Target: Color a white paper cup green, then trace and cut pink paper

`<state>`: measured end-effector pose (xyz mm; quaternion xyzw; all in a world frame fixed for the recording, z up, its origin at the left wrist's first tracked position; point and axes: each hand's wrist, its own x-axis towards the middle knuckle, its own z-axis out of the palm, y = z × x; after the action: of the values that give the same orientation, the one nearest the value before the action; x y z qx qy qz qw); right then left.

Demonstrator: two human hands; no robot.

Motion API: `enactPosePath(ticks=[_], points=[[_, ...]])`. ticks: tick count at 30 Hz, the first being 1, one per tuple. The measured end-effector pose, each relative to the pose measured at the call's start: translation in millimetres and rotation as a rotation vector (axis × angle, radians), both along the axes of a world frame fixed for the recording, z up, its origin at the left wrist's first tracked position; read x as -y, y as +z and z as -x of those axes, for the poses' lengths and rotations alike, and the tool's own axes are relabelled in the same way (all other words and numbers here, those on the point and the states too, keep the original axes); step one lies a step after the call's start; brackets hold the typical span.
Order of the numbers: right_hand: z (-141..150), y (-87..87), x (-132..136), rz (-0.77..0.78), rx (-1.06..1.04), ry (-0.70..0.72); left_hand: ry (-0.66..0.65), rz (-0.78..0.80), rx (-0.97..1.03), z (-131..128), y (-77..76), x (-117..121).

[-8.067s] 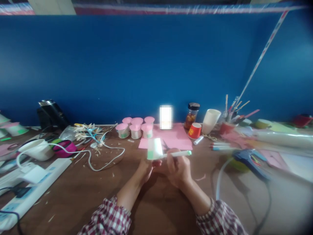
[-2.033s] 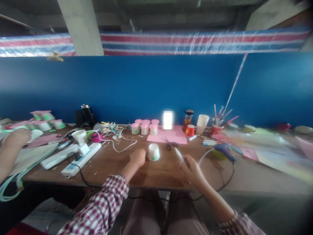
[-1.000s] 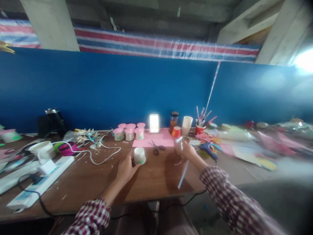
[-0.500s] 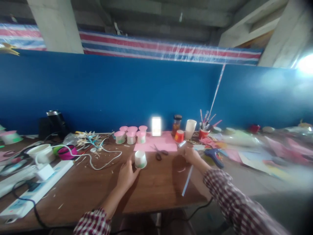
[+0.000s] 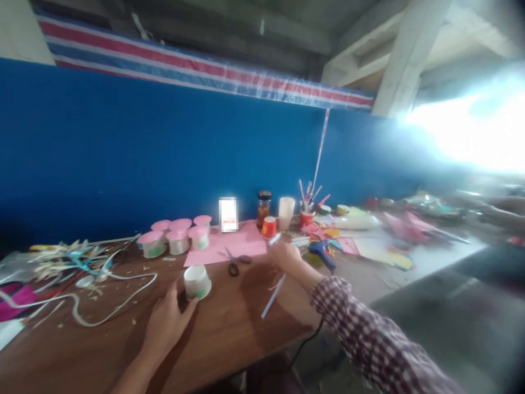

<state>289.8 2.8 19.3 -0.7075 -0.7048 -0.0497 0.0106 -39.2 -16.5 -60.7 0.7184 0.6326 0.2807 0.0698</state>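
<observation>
My left hand [image 5: 170, 317] curls around the near left side of a white paper cup [image 5: 197, 282], its thumb at the lower rim. The cup stands upside down on the brown table. My right hand [image 5: 285, 257] is closed, palm down, near the right edge of a pink paper sheet [image 5: 232, 241]. What it grips is hidden. A shiny pale piece [image 5: 275, 239] shows just beyond its fingers, and a pale narrow strip [image 5: 273, 298] lies below it. Scissors [image 5: 235, 260] rest between the hands, partly on the pink sheet.
Several cups with pink tops [image 5: 178, 235] stand back left. White cable [image 5: 82, 314] and scraps lie left. Behind my right hand are a red cup [image 5: 269, 226], a dark-lidded jar [image 5: 263, 208], a tall white cup [image 5: 286, 213] and a pen holder [image 5: 307, 219]. A blue glue gun [image 5: 322, 254] lies right.
The view has swung to the right, so everything appears further left. My left hand stays at the cup, and my right hand remains by the pink sheet's right edge.
</observation>
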Motion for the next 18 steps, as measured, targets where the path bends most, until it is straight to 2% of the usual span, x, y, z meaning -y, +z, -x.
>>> enactPosePath(ticks=[4,8,13,18], points=[[-28.6,14.8,29.9,-0.138,-0.030,-0.004,0.003,0.026,0.018,1.5,-0.2,-2.3],[-101.5,17.7,55.7,-0.212,-0.007,-0.158,0.042,0.090,0.089,-1.0,8.2,-1.3],[-202.6,-9.2,74.8,-0.081,0.038,-0.439,0.093,0.177,0.154,-6.1,21.0,0.7],[-256.6,-43.5,81.0,-0.031,0.074,-0.569,0.139,0.219,0.118,-8.2,24.0,0.8]])
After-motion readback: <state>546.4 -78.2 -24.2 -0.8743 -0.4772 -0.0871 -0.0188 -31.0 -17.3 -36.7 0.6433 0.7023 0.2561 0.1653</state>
